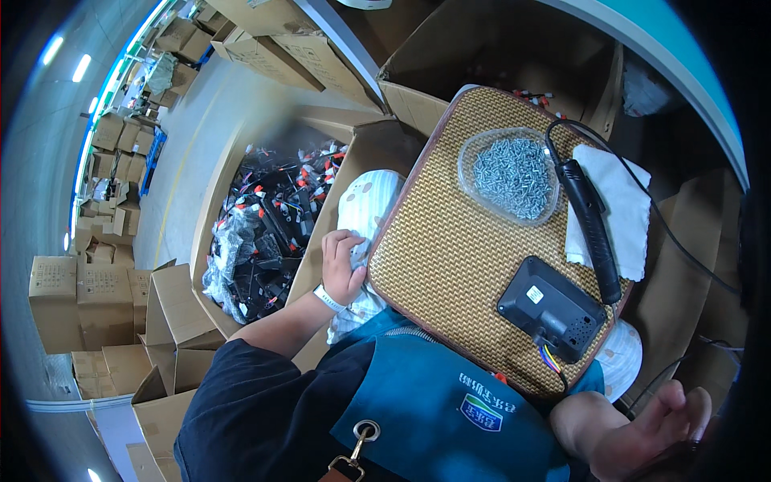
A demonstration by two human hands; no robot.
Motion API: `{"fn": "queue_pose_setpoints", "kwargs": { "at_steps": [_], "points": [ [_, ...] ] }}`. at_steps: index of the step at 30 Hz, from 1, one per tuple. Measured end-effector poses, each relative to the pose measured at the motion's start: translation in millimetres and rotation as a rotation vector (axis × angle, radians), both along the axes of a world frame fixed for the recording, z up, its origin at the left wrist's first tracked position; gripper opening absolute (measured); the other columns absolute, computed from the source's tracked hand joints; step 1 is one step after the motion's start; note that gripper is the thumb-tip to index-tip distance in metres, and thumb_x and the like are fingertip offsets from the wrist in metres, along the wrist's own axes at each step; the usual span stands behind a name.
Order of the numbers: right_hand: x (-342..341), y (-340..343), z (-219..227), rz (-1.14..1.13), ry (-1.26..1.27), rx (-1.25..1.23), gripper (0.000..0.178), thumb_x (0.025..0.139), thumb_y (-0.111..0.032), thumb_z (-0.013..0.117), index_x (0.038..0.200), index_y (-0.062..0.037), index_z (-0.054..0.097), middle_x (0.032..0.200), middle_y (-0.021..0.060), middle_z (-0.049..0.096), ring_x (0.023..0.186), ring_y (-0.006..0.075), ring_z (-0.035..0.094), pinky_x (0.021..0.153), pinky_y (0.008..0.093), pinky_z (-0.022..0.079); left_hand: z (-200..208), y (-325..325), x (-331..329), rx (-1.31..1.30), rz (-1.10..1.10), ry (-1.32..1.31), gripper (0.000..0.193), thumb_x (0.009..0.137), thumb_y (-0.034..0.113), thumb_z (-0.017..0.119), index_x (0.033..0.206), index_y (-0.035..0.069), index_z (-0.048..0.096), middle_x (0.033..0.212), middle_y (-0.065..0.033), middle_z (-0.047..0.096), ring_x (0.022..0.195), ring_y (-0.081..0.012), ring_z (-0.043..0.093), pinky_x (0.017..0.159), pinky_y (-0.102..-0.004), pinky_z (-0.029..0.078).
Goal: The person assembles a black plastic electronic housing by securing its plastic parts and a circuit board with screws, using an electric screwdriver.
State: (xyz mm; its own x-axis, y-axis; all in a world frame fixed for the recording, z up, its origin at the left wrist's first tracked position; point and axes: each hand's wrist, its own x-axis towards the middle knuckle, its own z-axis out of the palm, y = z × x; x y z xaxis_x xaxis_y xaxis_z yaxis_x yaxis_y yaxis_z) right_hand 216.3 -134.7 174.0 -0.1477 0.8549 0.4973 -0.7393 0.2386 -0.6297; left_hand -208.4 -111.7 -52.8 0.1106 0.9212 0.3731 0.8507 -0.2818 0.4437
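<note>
Fingers of left hand [344, 265] curl loosely against the knee in pale patterned cloth [365, 210], just beside the left edge of the woven mat board [450, 249] on the lap; not clearly gripping anything, can't tell if fabric is pinched. White wristband [328, 298] on that wrist. Right hand [650, 430] at lower right, palm up, fingers spread & slack, holding nothing; partly cut off by frame rim.

On the board: 1 black plastic housing [552, 308] w/ small white square label on top & speaker-type holes at one corner, coloured wires [551, 358] trailing from its lower edge. 1 clear oval dish [512, 175] full of small silver screws, too many to count. 1 black electric screwdriver [592, 225] lying lengthwise along right edge, cord running off up-right, resting on 1 white cloth [614, 209].

Packages: 1 open cardboard box [265, 225] left of knee, full of black parts w/ red-orange bits, tangled, no count possible. 1 more open box [498, 48] above the board, inside dark, contents hard to see. Stacks of closed brown cartons [88, 297] far left, w/ printed panels too small to make out. Teal apron [450, 410] w/ white-green logo patch, seen upside down; metal clasp [360, 442] at bottom.
</note>
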Motion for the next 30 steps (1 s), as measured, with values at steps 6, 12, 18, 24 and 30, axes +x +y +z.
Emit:
{"fn": "queue_pose_setpoints", "kwargs": {
  "at_steps": [6,12,18,24,30],
  "points": [
    [6,-14,-8,-0.024,0.147,-0.005,0.058,0.092,-0.025,0.059,0.144,-0.0317,0.035,0.121,0.0128,0.051,0.127,0.0157,0.037,0.105,0.0397,0.015,-1,-4,0,-0.001,0.022,-0.010,0.047,0.082,0.038,0.051,0.111,0.001,0.054,0.110,-0.0210,0.048,0.105,-0.0385,0.045,0.094,-0.0469,0.035],
    [14,-4,-2,-0.059,-0.006,0.120,0.056,0.092,-0.031,0.059,0.143,-0.0294,0.037,0.133,0.0116,0.049,0.126,0.0152,0.036,0.099,0.0396,0.020,-4,-6,2,-0.009,0.011,-0.019,0.050,0.081,0.041,0.052,0.110,0.001,0.054,0.110,-0.0214,0.048,0.105,-0.0386,0.045,0.095,-0.0461,0.036],
    [-4,14,-30,-0.930,-0.117,0.743,0.047,0.086,-0.036,0.050,0.112,0.0027,0.056,0.116,0.0160,0.057,0.120,0.0324,0.045,0.102,0.0487,0.029,9,3,10,0.264,0.154,-0.231,0.047,0.082,0.032,0.057,0.112,-0.003,0.049,0.116,-0.0188,0.047,0.109,-0.0331,0.046,0.099,-0.0441,0.034],
    [-12,39,-52,-1.088,-0.913,0.184,0.036,0.078,-0.012,0.063,0.113,-0.0066,0.062,0.104,0.0096,0.063,0.088,0.0225,0.058,0.080,0.0361,0.046,111,71,90,-0.191,-0.515,-0.081,0.050,0.075,0.019,0.072,0.119,0.004,0.053,0.118,-0.0203,0.054,0.115,-0.0388,0.048,0.099,-0.0445,0.038],
    [-6,79,-86,-0.716,-1.938,-0.210,0.054,0.078,-0.023,0.072,0.126,-0.0046,0.054,0.113,0.0175,0.061,0.108,0.0316,0.057,0.095,0.0408,0.045,96,109,171,-0.222,-0.951,0.189,0.094,0.054,0.030,0.088,0.135,0.010,0.045,0.137,-0.0200,0.043,0.128,-0.0383,0.040,0.107,-0.0452,0.034]
  ]
}}
